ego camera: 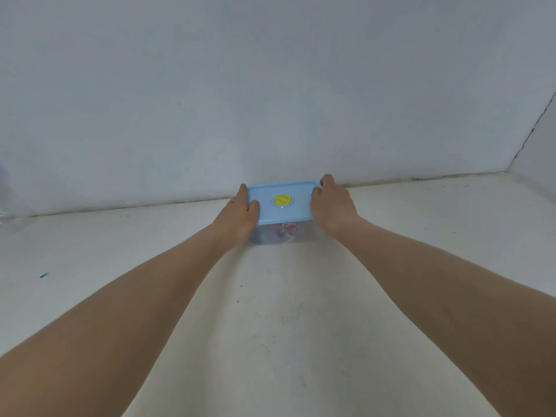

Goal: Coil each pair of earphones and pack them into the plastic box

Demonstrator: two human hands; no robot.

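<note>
A clear plastic box (296, 234) stands on the white surface close to the back wall. A light blue lid (282, 210) with a round yellow knob (282, 200) lies on top of it. Through the clear wall I see red and white earphone cables (287, 228) inside. My left hand (242, 210) grips the lid's left end, thumb on top. My right hand (332, 203) grips the right end, fingers curled over the far corner.
The white surface (270, 311) runs to a pale wall behind and a side wall (538, 145) at the right. A clear plastic object (7, 200) sits blurred at the far left edge. A small blue mark (43, 275) lies on the left.
</note>
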